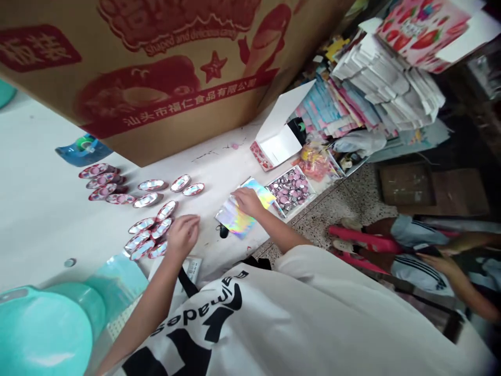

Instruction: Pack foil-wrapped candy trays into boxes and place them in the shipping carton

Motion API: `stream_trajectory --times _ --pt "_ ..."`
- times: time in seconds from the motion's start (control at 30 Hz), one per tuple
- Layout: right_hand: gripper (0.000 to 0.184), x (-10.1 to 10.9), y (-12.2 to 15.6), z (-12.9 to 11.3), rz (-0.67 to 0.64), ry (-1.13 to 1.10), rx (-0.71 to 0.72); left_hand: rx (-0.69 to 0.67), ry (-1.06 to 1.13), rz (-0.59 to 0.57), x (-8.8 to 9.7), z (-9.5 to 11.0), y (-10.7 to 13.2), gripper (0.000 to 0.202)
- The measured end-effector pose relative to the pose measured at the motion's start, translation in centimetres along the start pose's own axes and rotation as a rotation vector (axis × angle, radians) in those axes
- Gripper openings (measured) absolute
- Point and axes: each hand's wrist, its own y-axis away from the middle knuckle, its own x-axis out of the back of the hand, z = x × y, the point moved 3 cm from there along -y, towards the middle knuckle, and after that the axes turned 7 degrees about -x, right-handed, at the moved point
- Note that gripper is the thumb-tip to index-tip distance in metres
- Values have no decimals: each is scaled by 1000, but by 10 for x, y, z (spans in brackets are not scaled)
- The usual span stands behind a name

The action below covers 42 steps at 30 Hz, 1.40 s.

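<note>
The two hands are apart over the white table (35,209). The right hand (248,202) is on the shiny rainbow-coloured sheets (238,223), its fingers at their upper part; whether it pinches one or only rests there, I cannot tell. The sheets lie mostly under and just nearer the body than that hand, and to the right of the left hand, with bare tabletop between.

The left hand (182,237) has its fingers curled inward, palm side hidden, so I cannot tell whether anything is in it. It is right beside a group of oval packets (141,225) with silvery tops, standing close together on its left. More such packets stand farther back, some in a cluster near a blue dish (83,150).

A small dark object (224,231) sits at the near left edge of the sheets. Close on the right of the sheets are many pink and silver discs (291,189), and behind these an opened white carton (277,148) lies tipped. A large cardboard box (176,109) with red print stands across the back of the table. A teal tub (43,334) is at the lower left, well apart from both hands. At the far right, another person's legs (417,250) show.
</note>
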Motion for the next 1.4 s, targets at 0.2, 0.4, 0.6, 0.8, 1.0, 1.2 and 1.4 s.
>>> stream_trajectory --times 0.2,0.4,0.6,0.8,1.0,1.2,1.4 --pt "43 -31 -15 9 -246 122 340 247 -47 -221 -114 19 7 38" --pt "34 -57 -22 10 -202 118 380 407 -82 -216 -137 0 2 40" --pt "29 -63 -11 19 -129 70 396 453 -149 -197 -138 1 10 37" --pt "27 -64 -2 21 -95 56 414 487 -161 -168 -139 3 12 38" --pt "38 -59 -4 17 -122 75 387 476 -217 -236 -135 4 7 36" --pt "35 -61 -2 13 -100 124 402 441 -204 -172 -138 -1 12 37" --pt "35 -69 5 15 -57 121 397 411 -164 -61 -143 -5 16 36"
